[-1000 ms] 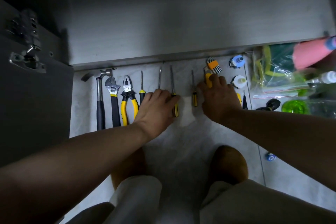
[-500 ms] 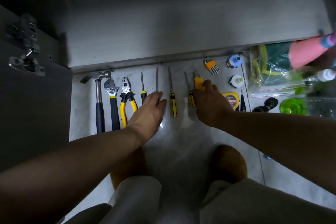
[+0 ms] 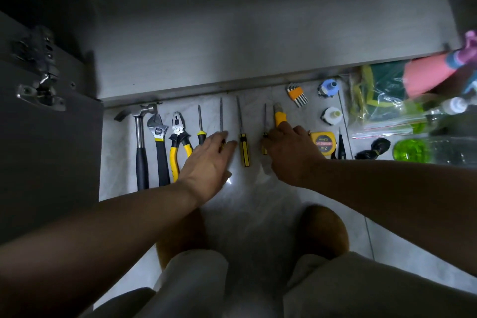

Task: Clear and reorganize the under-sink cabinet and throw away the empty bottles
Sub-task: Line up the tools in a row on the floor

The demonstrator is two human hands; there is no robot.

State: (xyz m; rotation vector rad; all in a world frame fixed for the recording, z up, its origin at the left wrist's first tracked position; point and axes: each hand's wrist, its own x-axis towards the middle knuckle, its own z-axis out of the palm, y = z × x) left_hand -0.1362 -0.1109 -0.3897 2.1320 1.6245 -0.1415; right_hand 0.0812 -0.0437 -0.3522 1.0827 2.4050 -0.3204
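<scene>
Hand tools lie in a row on the pale floor in front of the open cabinet (image 3: pixel 232 46): hammer (image 3: pixel 140 137), wrench (image 3: pixel 158 137), pliers (image 3: pixel 178 134), several screwdrivers, a yellow utility knife (image 3: pixel 278 116). My left hand (image 3: pixel 209 160) lies flat with straight fingers over the handle of the second screwdriver (image 3: pixel 221 113). My right hand (image 3: pixel 289 152) rests its fingers on the knife's handle, beside a small screwdriver (image 3: pixel 264 119). At the right lie a clear green bottle (image 3: pixel 423 150) and a pink bottle (image 3: pixel 426 72).
Orange hex keys (image 3: pixel 296 93), a yellow tape measure (image 3: pixel 322 143), a blue cap (image 3: pixel 329 86) and a white cap (image 3: pixel 331 115) lie right of the knife. A zip bag (image 3: pixel 374 100) sits further right. The open cabinet door (image 3: pixel 46 137) stands at the left. My knees are below.
My left hand shifted left from the third screwdriver to the second. My right hand slid the yellow knife left beside the small screwdriver, uncovering the tape measure.
</scene>
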